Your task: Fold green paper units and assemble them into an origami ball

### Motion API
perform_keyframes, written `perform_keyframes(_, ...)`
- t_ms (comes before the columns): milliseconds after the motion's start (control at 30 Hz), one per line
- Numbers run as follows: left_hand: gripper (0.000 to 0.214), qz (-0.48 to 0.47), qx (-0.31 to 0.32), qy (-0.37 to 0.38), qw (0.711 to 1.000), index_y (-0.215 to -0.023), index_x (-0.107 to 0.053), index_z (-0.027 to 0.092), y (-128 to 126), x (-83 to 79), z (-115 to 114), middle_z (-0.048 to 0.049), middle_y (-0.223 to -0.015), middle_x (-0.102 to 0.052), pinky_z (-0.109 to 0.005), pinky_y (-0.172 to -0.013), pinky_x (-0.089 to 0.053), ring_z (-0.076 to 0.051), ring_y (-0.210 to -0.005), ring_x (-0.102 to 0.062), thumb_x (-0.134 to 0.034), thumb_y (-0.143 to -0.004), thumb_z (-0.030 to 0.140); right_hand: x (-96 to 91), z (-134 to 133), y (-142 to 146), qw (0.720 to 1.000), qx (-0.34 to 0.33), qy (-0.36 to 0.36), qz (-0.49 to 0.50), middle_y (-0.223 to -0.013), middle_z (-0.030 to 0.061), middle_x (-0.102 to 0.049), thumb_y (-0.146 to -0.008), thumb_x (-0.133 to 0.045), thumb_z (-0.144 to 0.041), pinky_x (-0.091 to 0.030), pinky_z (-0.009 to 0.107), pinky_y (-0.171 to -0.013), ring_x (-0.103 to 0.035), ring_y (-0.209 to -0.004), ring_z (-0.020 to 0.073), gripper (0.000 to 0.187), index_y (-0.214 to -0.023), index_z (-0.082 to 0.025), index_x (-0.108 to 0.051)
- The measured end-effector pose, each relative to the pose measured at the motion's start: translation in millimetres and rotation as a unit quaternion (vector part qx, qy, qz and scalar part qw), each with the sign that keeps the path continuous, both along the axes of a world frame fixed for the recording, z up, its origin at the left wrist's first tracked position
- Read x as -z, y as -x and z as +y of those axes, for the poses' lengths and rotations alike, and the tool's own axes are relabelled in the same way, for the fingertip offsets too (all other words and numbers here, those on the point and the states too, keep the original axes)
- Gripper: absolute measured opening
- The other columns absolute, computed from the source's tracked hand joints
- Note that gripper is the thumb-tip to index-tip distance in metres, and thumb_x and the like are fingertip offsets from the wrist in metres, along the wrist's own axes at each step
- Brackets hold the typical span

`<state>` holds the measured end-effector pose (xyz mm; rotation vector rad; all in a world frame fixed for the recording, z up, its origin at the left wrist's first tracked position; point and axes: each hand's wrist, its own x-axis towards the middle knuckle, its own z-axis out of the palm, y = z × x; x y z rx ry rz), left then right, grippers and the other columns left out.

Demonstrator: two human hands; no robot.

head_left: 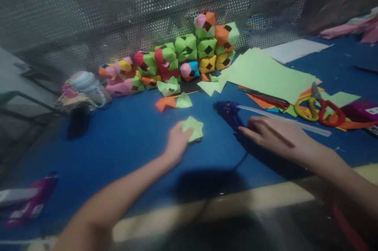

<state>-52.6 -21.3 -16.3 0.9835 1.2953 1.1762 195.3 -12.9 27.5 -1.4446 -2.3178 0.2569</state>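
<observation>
Left grip (177, 142) closes on the green paper fold (194, 128) at mid-counter (124, 144); we note the right hand (274, 137) resting open over the glue gun (227, 110) just right of it, barrel pointing leftward.

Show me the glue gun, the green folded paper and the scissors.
glue gun (228, 110), head view, blue body by the nozzle.
green folded paper (195, 128), head view, its middle.
scissors (312, 109), head view, between the handle loops.

A pale green folded paper piece (193, 128) lies on the blue table (118, 144); near its right, a dark blue plastic glue gun (228, 111) lies sideways.
</observation>
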Motion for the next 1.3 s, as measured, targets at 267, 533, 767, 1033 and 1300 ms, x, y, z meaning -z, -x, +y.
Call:
perform_keyframes(267,0.018,0.109,-0.005,-0.062,0.992,-0.082,-0.063,0.015,-1,-1.6,-7,-0.0028,-0.077,-0.066,-0.024,-0.062,-0.047,-0.014,-0.07,-0.06,-0.065,-0.069,0.026,-18.7,-8,71,0.972,-0.056,0.128,0.191,-0.072,0.0015,-0.062,-0.081,-0.052,-0.036,-0.04,0.024,-0.055,-0.054,-0.06,0.013,0.019,-0.082,-0.018,-0.056)
perform_keyframes(533,0.019,0.092,0.017,-0.053,0.994,-0.084,-0.064,0.016,-1,-5.0,-9,0.0002,-0.074,-0.063,-0.022,-0.06,-0.042,-0.011,-0.064,-0.054,-0.065,-0.069,0.028,8.2,12,85,0.931,-0.05,0.192,0.307,-0.059,-0.0021,-0.055,-0.071,-0.05,-0.024,-0.037,0.022,-0.05,-0.048,-0.055,0.0104,0.011,-0.069,-0.016,-0.057)
perform_keyframes(767,0.016,0.068,0.021,-0.052,0.996,-0.079,-0.063,0.016,2,-4.5,-6,0.001,-0.071,-0.061,-0.021,-0.06,-0.041,-0.01,-0.062,-0.051,-0.064,-0.072,0.031,10.1,9,81,0.918,-0.072,0.218,0.323,-0.061,-0.0027,-0.052,-0.072,-0.05,-0.025,-0.037,0.022,-0.052,-0.046,-0.056,0.0104,0.01,-0.071,-0.016,-0.055)
perform_keyframes(1033,0.009,0.036,0.025,-0.046,0.998,-0.072,-0.063,0.016,2,-4.5,-6,0.0014,-0.066,-0.059,-0.022,-0.056,-0.041,-0.01,-0.058,-0.051,-0.062,-0.069,0.024,14.8,6,80,0.935,-0.137,0.15,0.289,-0.074,0.0008,-0.061,-0.077,-0.045,-0.015,-0.042,0.024,-0.062,-0.053,-0.067,0.0127,0.017,-0.085,-0.017,-0.059)
perform_keyframes(1300,0.015,0.059,0.04,-0.049,0.996,-0.072,-0.063,0.015,1,-6.8,-5,0.0013,-0.065,-0.058,-0.022,-0.058,-0.041,-0.01,-0.059,-0.051,-0.065,-0.069,0.029,19.1,6,79,0.948,-0.172,0.056,0.263,-0.08,0.0052,-0.065,-0.08,-0.044,-0.011,-0.044,0.026,-0.069,-0.059,-0.074,0.0148,0.019,-0.083,-0.015,-0.062)
